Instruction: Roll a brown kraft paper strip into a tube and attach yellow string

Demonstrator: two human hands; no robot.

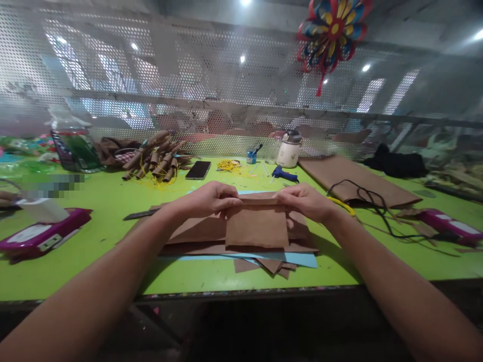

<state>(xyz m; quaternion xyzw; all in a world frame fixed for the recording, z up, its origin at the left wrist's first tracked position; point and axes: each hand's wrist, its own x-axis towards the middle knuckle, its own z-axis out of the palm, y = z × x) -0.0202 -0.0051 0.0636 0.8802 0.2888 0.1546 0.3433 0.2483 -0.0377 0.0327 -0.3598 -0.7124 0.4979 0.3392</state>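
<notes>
A piece of brown kraft paper (257, 226) is held up by its top edge, which is folded over in a narrow strip. My left hand (217, 198) pinches the left end of that fold, thumb towards me. At the other end, my right hand (302, 200) pinches the fold between thumb and fingers. Below and behind lie more brown paper sheets (199, 234) on light blue paper (305, 260), with small brown scraps (269, 265) at the front. A dark blade-like tool (141, 214) lies left of the stack, partly covered by my left arm.
On the green table (181, 276) are rolled brown paper tubes (160, 163), a phone (198, 170), yellow string (228, 166), a blue glue gun (286, 174), and a cream flask (289, 151). Purple power strips (56, 234) lie at both sides; a black cable (377, 206) loops at right.
</notes>
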